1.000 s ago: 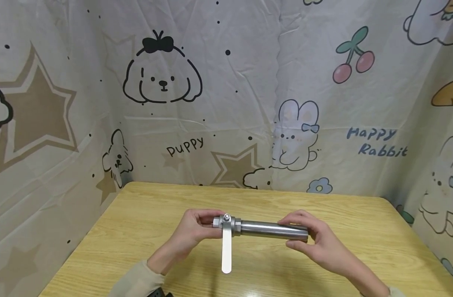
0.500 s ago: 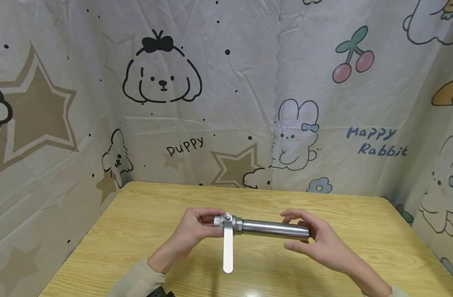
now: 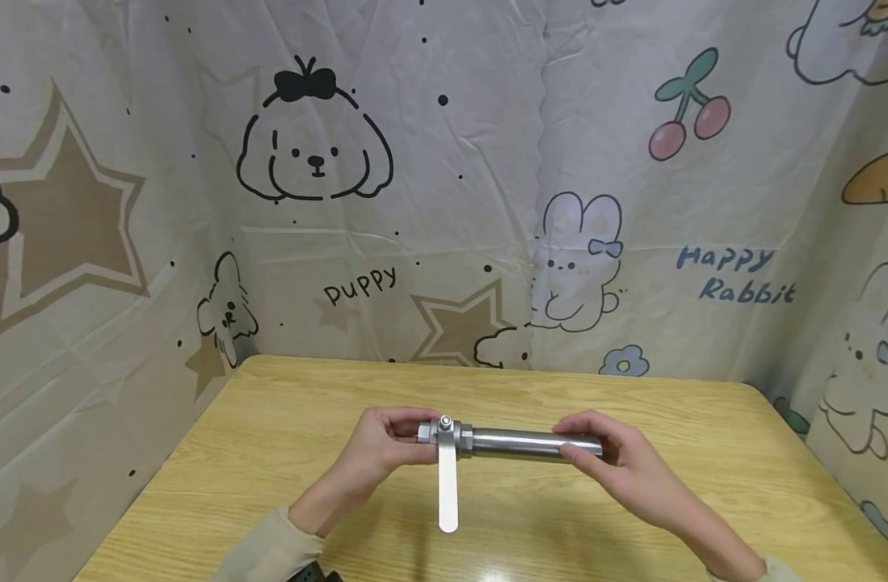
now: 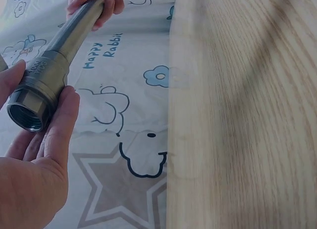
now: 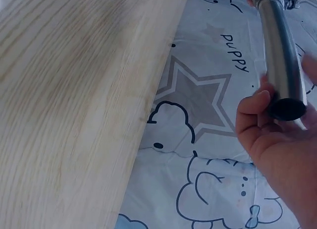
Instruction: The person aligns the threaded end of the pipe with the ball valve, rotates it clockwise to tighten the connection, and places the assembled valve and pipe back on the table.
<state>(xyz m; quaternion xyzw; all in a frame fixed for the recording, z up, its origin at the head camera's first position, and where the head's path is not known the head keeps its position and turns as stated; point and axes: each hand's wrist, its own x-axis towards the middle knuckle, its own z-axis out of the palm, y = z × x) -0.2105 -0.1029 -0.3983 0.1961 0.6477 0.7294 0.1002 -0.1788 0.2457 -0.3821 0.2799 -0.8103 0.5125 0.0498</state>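
A steel ball valve (image 3: 449, 436) with a long flat lever handle (image 3: 448, 493) is held above the table, joined to a smooth metal pipe (image 3: 519, 442). My left hand (image 3: 376, 447) grips the valve body at its hex end, thumb in front and fingers behind. In the left wrist view, the valve's threaded opening (image 4: 27, 116) faces the camera. At the pipe's far end, my right hand (image 3: 625, 461) holds it between thumb and fingers. The right wrist view shows the pipe's dark open end (image 5: 287, 110) beside the curled fingers; the thumb is blurred there.
Beneath both hands lies a light wood-grain table (image 3: 305, 388) with rounded back corners. A cartoon-printed cloth (image 3: 444, 186) hangs behind it and along both sides. A dark strap (image 3: 314, 574) shows below the left sleeve (image 3: 272, 550).
My right thumb has come up from below the pipe onto its front, and the pipe's right end has risen slightly. The left hand keeps its grip on the valve.
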